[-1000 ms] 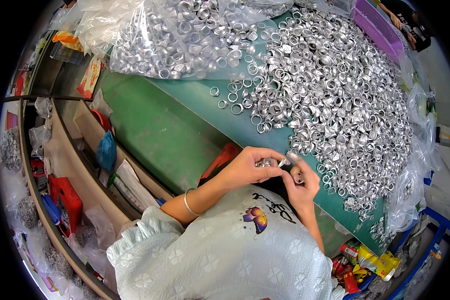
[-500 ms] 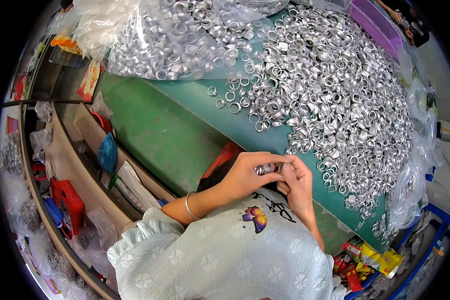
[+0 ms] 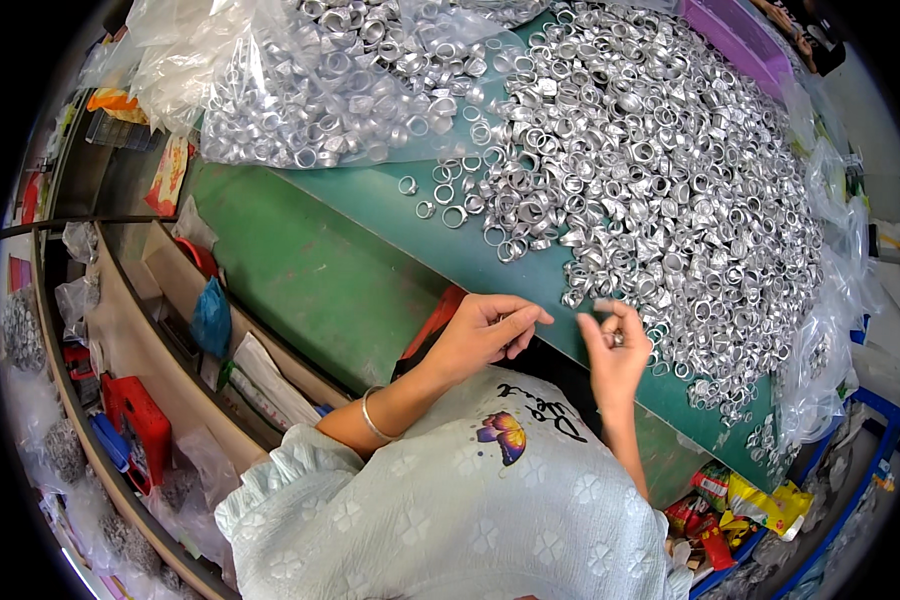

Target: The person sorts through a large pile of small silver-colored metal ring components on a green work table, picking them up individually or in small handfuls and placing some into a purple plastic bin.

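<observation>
Nearest, above the pale flowered shirt, the left hand [image 3: 480,335] is held loosely curled with fingertips together, and whether anything is pinched in it cannot be told. Just beside it, the right hand [image 3: 615,350] is closed on a small silver ring [image 3: 618,340] at the near edge of the green counter [image 3: 370,260]. Beyond, a large heap of silver rings [image 3: 660,170] is spread on the counter, with a clear plastic bag of rings [image 3: 310,80] lying farther left.
</observation>
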{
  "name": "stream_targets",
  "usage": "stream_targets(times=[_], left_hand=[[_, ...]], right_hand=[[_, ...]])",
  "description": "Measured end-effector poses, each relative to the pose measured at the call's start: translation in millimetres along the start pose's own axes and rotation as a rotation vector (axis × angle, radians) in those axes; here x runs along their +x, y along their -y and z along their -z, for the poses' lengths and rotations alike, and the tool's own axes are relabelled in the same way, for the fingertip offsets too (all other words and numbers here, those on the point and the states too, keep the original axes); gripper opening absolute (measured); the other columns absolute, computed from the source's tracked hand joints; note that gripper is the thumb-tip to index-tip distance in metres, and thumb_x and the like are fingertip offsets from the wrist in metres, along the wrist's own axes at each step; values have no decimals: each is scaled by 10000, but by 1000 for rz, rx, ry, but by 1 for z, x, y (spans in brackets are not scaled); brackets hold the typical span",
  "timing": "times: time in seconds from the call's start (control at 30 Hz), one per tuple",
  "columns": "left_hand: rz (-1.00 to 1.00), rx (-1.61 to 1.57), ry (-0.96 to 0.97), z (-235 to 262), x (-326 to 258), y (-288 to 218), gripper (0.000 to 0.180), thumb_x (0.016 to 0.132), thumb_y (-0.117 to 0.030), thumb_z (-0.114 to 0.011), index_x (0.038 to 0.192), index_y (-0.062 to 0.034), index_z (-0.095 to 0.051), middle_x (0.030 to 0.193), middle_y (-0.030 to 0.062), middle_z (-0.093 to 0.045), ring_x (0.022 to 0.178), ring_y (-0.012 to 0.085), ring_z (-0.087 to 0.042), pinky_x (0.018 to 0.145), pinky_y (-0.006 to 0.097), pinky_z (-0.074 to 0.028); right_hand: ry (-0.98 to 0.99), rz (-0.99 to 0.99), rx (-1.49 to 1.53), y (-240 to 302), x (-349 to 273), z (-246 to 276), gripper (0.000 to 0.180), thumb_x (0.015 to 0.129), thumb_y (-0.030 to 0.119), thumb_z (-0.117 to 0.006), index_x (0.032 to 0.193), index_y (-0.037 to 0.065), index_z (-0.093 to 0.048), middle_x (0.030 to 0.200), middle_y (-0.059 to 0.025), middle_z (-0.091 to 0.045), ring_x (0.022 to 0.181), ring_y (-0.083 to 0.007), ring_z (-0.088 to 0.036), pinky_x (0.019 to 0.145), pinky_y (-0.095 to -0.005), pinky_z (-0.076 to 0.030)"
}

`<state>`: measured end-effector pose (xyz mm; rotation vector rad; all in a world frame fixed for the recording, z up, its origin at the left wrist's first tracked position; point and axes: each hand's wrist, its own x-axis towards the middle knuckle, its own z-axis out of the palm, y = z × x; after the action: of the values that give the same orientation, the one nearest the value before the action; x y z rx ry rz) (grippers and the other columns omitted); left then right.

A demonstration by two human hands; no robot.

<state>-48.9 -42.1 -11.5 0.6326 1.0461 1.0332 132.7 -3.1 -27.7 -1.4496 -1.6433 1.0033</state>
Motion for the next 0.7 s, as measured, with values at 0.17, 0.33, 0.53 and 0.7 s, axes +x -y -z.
stream_targets(times=[0.17, 0.33, 0.53, 0.7], left_hand=[[70, -11, -13, 1, 3, 12, 236, 906, -181, -485, 924, 15, -615, 577, -7, -481, 477, 25, -401, 391, 168, -279], [27, -22, -58, 1, 5, 14, 204, 893, -158, -505, 980, -12, -616, 589, -14, -485, 481, 23, -398, 398, 165, -285], [3, 15, -63, -7, 10, 13, 204, 879, -129, -521, 1027, -24, -613, 596, -19, -485, 491, 18, -392, 418, 162, -287], [-28, 21, -74, -13, 11, 14, 205, 867, -109, -535, 1034, -22, -616, 609, -24, -488, 507, 15, -391, 435, 165, -287]], right_hand=[[-50, 394, -419, -10, 7, -23, 200, 710, 39, -701, 871, 10, -586, 592, -56, -440, 448, -128, -385, 423, -258, -331], [-103, 150, -88, -1, 11, -12, 60, 761, -17, -625, 807, -29, -587, 600, -35, -450, 511, -92, -393, 462, -240, -328], [-149, -162, 388, -10, 9, -7, 90, 859, 98, -565, 881, 10, -567, 602, 44, -400, 500, -25, -324, 433, -181, -229], [-7, -382, 980, -2, 11, 5, 104, 896, 129, -499, 861, 35, -521, 612, 25, -396, 474, -40, -307, 402, -182, -228]])
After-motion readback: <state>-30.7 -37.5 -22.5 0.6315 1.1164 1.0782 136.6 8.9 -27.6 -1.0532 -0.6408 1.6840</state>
